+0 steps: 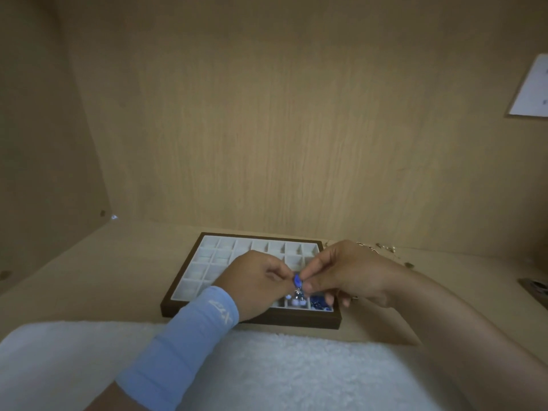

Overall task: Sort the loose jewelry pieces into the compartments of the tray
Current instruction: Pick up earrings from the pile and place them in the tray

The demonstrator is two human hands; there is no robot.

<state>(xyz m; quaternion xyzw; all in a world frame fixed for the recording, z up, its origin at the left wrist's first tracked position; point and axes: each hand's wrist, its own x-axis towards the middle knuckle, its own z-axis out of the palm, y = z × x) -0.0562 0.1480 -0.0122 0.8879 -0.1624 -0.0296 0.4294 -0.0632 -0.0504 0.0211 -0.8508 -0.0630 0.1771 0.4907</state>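
A dark wooden tray (184,295) with a white grid of small compartments lies on the wooden surface. Above its near right part, my left hand (255,287) and my right hand (347,274) meet, both pinching a small blue earring (296,281) with a dangling silver part. Below it, a front-row compartment holds pale round beads (292,301). The compartment to its right holds dark blue pieces (318,302). My hands hide the middle compartments.
Loose gold jewelry (382,250) lies on the surface behind my right hand, near the back wall. A fluffy white cloth (267,369) covers the near edge. A light blue wristband (189,336) wraps my left wrist. A white paper (530,90) hangs on the right wall.
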